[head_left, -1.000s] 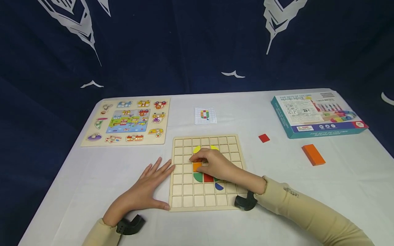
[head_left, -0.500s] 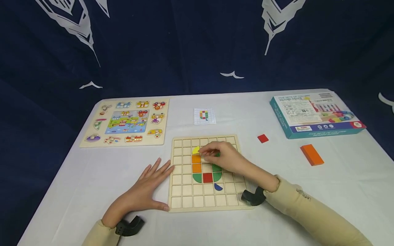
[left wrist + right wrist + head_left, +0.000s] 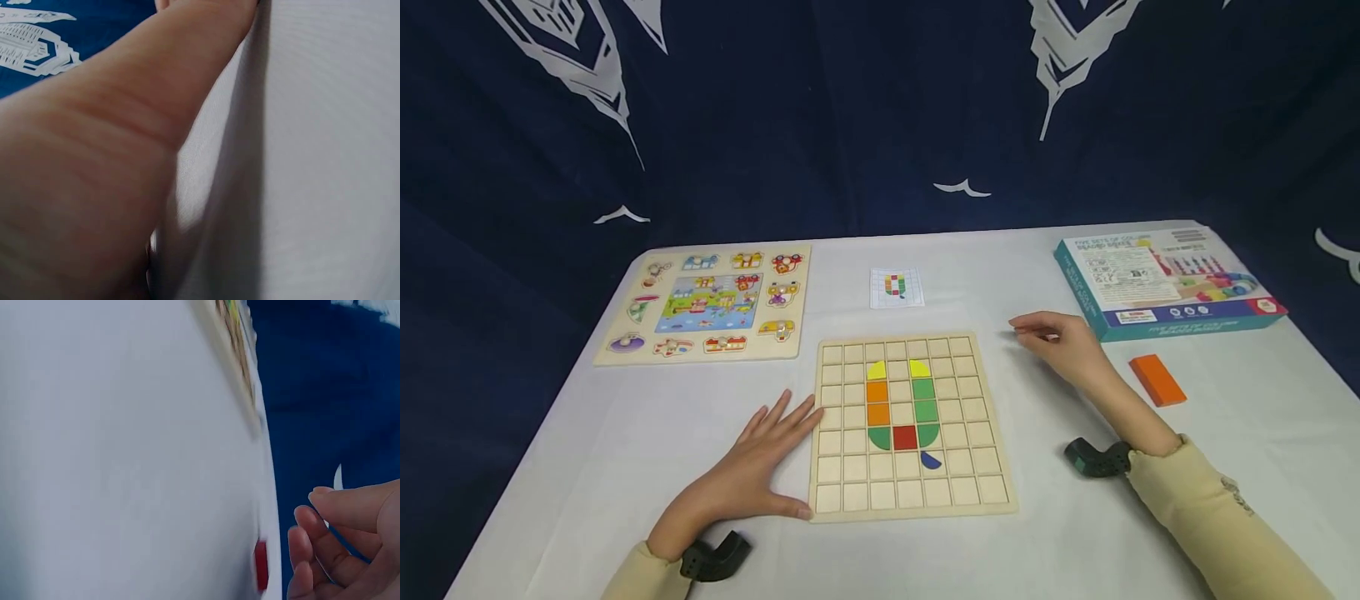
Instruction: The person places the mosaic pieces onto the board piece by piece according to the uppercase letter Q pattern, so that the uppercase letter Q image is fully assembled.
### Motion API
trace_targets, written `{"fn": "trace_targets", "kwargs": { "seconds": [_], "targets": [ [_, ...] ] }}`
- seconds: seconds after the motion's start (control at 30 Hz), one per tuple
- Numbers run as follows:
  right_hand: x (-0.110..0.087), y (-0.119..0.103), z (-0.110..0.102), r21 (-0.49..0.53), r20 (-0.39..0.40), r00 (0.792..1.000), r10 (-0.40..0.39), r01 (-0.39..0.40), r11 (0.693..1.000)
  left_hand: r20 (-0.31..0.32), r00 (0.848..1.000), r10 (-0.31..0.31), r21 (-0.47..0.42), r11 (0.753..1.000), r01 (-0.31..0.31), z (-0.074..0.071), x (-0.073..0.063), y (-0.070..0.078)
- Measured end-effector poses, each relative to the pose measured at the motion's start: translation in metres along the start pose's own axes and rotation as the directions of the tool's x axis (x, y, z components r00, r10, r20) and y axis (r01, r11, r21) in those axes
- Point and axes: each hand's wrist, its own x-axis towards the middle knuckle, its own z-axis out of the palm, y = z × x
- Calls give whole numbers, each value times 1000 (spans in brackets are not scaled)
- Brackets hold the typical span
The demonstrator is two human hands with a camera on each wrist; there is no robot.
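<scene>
My left hand lies with fingers spread, its fingertips and thumb touching the left edge of the wooden grid board. On the board, yellow, orange, green and red tiles form a U; the red tile sits at its bottom, with a blue piece below right. My right hand hovers over the table right of the board, fingers loosely bent, holding nothing. In the right wrist view a loose red square tile lies near those fingers; the hand hides it in the head view.
A printed pattern card lies behind the board. At the back left is a peg puzzle; at the back right, a teal box. An orange block lies beside the right forearm.
My right hand has left the U of tiles and moved right, to where the loose red tile lay. Both yellow pieces now show uncovered. The left hand has stayed at the board's edge.
</scene>
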Motion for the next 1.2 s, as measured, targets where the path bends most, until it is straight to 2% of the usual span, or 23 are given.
{"fn": "trace_targets", "kwargs": {
  "seconds": [0.17,0.3,0.47,0.6,0.93,1.2],
  "targets": [
    [-2,16,-8,-3,7,996,90,-90,996,1,1000,0,-2,1000,0,0,0,1],
    [-1,24,-9,-3,42,993,112,-112,994,0,1000,-3,-7,1000,3,1,0,1],
    [-2,28,-11,-24,84,992,90,-88,996,0,1000,0,-8,1000,0,1,0,1],
    [-2,31,-11,-51,84,995,58,-54,997,-8,1000,8,1,1000,-8,0,0,0],
    [-5,40,-1,-145,-25,999,-29,25,989,-9,1000,24,-5,1000,-24,0,-3,0],
    [-5,36,0,-132,-67,996,-54,45,990,-10,1000,27,2,1000,-27,0,-1,-1]
  ]
}}
